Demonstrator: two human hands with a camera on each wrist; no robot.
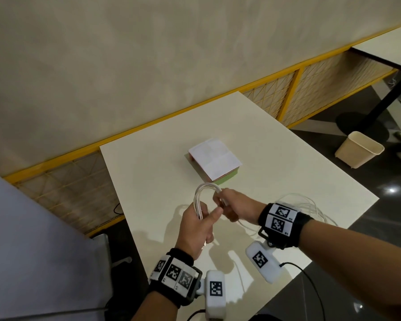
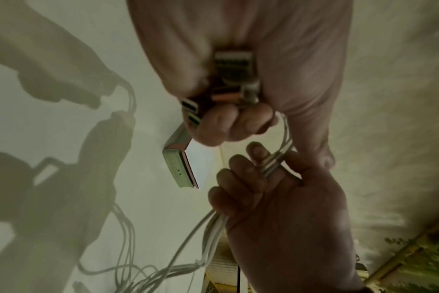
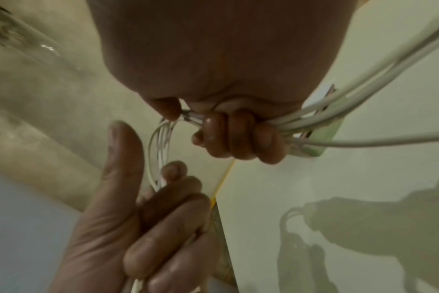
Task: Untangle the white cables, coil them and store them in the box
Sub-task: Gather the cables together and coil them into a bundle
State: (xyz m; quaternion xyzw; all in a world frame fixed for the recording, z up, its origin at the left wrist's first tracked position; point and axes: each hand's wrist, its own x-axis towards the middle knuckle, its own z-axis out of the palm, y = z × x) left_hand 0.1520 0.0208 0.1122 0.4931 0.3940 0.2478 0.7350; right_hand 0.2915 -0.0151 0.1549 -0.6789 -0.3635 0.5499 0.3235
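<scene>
while left hand [image 1: 198, 224] & right hand [image 1: 235, 208] both clutch the white cables [image 1: 205, 189] as a bundle, loose tails [image 1: 310, 208] trailing over the table [image 1: 148, 172] edge may snag & re-knot w/ any pull.

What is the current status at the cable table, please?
Left hand and right hand both grip the white cables, arched between them. More cable trails right. Box closed, lid on.
</scene>
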